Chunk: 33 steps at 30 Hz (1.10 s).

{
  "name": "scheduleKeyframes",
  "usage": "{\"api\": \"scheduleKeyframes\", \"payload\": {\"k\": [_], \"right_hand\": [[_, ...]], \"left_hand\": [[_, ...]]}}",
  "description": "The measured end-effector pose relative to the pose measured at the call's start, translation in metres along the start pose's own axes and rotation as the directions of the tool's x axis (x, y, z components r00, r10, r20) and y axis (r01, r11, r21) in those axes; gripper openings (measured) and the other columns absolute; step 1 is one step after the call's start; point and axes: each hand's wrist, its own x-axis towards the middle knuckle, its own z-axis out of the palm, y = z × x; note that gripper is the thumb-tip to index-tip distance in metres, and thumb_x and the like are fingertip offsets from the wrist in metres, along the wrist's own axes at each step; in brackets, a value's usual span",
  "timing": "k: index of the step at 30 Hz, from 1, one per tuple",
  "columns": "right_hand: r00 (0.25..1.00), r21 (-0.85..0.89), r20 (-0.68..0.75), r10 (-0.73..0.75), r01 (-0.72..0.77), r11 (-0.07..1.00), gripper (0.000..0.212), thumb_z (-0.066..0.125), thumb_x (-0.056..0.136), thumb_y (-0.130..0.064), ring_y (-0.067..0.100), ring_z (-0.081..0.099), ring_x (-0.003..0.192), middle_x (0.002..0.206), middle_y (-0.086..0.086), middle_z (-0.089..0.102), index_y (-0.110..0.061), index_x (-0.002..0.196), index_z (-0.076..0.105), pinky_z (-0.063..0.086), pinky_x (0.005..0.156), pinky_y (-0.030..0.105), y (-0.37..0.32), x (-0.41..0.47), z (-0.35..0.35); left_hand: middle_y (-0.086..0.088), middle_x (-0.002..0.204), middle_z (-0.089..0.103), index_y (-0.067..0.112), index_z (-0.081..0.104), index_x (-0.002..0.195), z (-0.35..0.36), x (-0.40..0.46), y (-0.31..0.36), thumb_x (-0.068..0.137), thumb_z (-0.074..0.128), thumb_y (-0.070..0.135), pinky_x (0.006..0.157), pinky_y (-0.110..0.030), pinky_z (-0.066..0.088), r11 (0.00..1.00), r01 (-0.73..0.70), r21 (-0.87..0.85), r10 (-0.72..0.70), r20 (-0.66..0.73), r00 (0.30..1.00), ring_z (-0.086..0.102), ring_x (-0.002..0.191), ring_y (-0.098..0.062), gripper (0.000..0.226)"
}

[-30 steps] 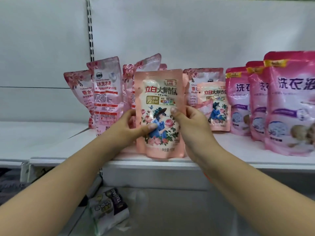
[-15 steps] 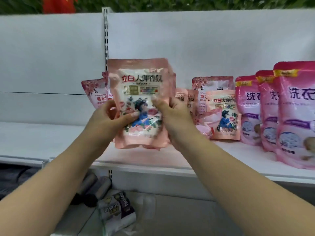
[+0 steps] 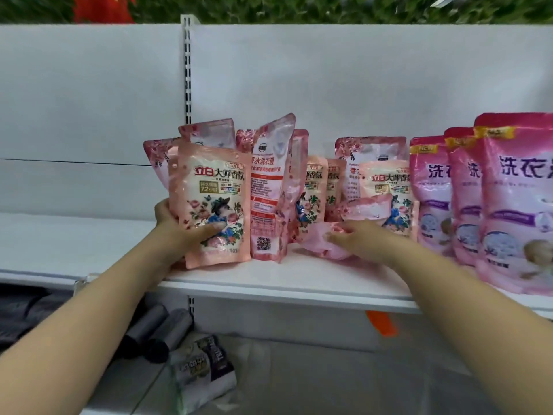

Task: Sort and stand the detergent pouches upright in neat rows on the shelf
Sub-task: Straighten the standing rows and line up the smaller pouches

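The fingers (image 3: 215, 228) of the left hand (image 3: 176, 226) were curled round the lower left edge of a salmon-pink plastic detergent pouch printed with roses and a hatted figure (image 3: 214, 205), thumb across its front. The grip appeared intended to steady the pouch while it was seated. Its base sat at the front of the white shelf board (image 3: 284, 280), the printed face outward, long axis vertical with a slight lean to the left.

The fingers (image 3: 336, 237) of the right hand (image 3: 359, 238) lay narrow and lightly bent on a crumpled pink pouch lying flat (image 3: 324, 248); a closed grasp could not be confirmed. This pouch lay between the standing groups, long axis roughly along the shelf, and was judged the next item for righting.

Beside the held pouch stood a pink-and-white pouch with its red-text back and code square showing (image 3: 269, 190), twisted and tilted. Further matching rose pouches (image 3: 386, 193) stood behind the right hand, one crumpled against them. A row of tall magenta pouches with purple lettering (image 3: 514, 205) stood upright to the right, already ordered.
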Motion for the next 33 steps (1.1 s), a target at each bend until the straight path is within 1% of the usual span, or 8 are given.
{"api": "scheduleKeyframes", "payload": {"k": [8, 12, 15, 17, 20, 23, 26, 33], "right_hand": [[0.994, 0.036, -0.030, -0.107, 0.108, 0.993, 0.035, 0.042, 0.090, -0.048, 0.012, 0.049, 0.077, 0.083, -0.004, 0.057, -0.020, 0.104, 0.059, 0.034, 0.063, 0.020, 0.004, -0.070, -0.007], [0.967, 0.247, -0.167, -0.190, 0.228, 0.942, 0.051, 0.048, 0.074, -0.055, 0.003, 0.051, 0.106, 0.112, -0.018, 0.057, -0.031, 0.118, 0.058, 0.039, 0.086, 0.017, 0.010, -0.104, 0.005], [0.936, 0.303, -0.252, -0.247, 0.319, 0.898, 0.033, 0.059, 0.081, -0.034, 0.005, 0.015, 0.140, 0.125, -0.026, 0.035, -0.041, 0.113, 0.056, 0.016, 0.116, 0.029, 0.004, -0.125, 0.020], [0.909, 0.259, -0.301, -0.287, 0.367, 0.893, 0.039, 0.062, 0.080, -0.033, 0.003, 0.006, 0.141, 0.126, -0.029, 0.030, -0.036, 0.119, 0.055, 0.007, 0.114, 0.020, 0.002, -0.136, 0.036], [0.888, 0.322, -0.324, -0.325, 0.427, 0.845, 0.046, 0.067, 0.070, -0.053, -0.014, -0.001, 0.136, 0.127, -0.044, 0.026, -0.053, 0.112, 0.048, 0.003, 0.103, -0.002, 0.003, -0.157, 0.057], [0.886, 0.614, -0.281, -0.368, 0.461, 0.641, 0.043, 0.068, 0.058, -0.067, -0.013, 0.020, 0.134, 0.129, -0.036, 0.046, -0.056, 0.100, 0.062, 0.023, 0.103, 0.003, 0.008, -0.174, 0.067], [0.928, 0.893, -0.366, -0.070, 0.371, 0.255, 0.060, 0.080, 0.042, -0.061, 0.007, 0.060, 0.108, 0.104, -0.016, 0.069, -0.038, 0.096, 0.071, 0.051, 0.084, 0.018, 0.011, -0.172, 0.074], [0.920, 0.935, -0.342, 0.194, 0.311, 0.170, 0.032, 0.065, 0.075, -0.019, 0.011, 0.070, 0.084, 0.087, -0.009, 0.072, -0.034, 0.101, 0.052, 0.056, 0.078, 0.032, -0.006, -0.136, 0.047]], "left_hand": [[-0.006, 0.151, 0.015, 0.022, 0.009, 0.145, 0.000, -0.037, 0.001, 0.054, 0.070, 0.057, 0.113, -0.035, 0.016, 0.932, -0.283, 0.228, 0.330, -0.208, 0.921, 0.015, 0.140, -0.020, 0.115], [0.016, 0.104, 0.057, 0.033, 0.050, 0.104, 0.020, -0.101, -0.017, 0.071, 0.061, 0.053, 0.086, -0.003, 0.036, 0.880, -0.474, -0.002, 0.454, -0.281, 0.845, 0.049, 0.095, 0.013, 0.040], [0.004, 0.063, 0.066, 0.015, 0.061, 0.078, 0.055, -0.134, -0.030, 0.069, 0.061, 0.038, 0.059, -0.013, 0.050, 0.922, -0.087, -0.376, 0.111, 0.042, 0.993, 0.060, 0.058, -0.001, 0.024], [-0.008, 0.077, 0.070, 0.011, 0.063, 0.089, 0.068, -0.141, -0.030, 0.062, 0.054, 0.049, 0.061, -0.025, 0.055, 0.845, 0.293, -0.447, -0.113, 0.388, 0.915, 0.066, 0.064, -0.016, 0.047], [-0.013, 0.101, 0.071, 0.014, 0.069, 0.101, 0.066, -0.147, -0.023, 0.065, 0.060, 0.050, 0.071, -0.038, 0.057, 0.736, 0.507, -0.448, -0.158, 0.614, 0.773, 0.070, 0.080, -0.026, 0.051], [-0.013, 0.097, 0.072, 0.009, 0.067, 0.102, 0.061, -0.152, -0.026, 0.059, 0.080, 0.025, 0.071, -0.039, 0.058, 0.772, 0.532, -0.347, -0.179, 0.685, 0.706, 0.070, 0.082, -0.026, 0.048], [-0.006, 0.093, 0.073, 0.016, 0.055, 0.107, 0.060, -0.162, -0.032, 0.057, 0.081, 0.019, 0.061, -0.039, 0.058, 0.869, 0.443, -0.221, -0.199, 0.664, 0.721, 0.071, 0.079, -0.026, 0.057], [-0.007, 0.093, 0.073, 0.019, 0.063, 0.097, 0.064, -0.149, -0.027, 0.042, 0.091, 0.025, 0.066, -0.038, 0.057, 0.935, 0.273, -0.225, -0.053, 0.674, 0.737, 0.071, 0.083, -0.027, 0.062]]}}
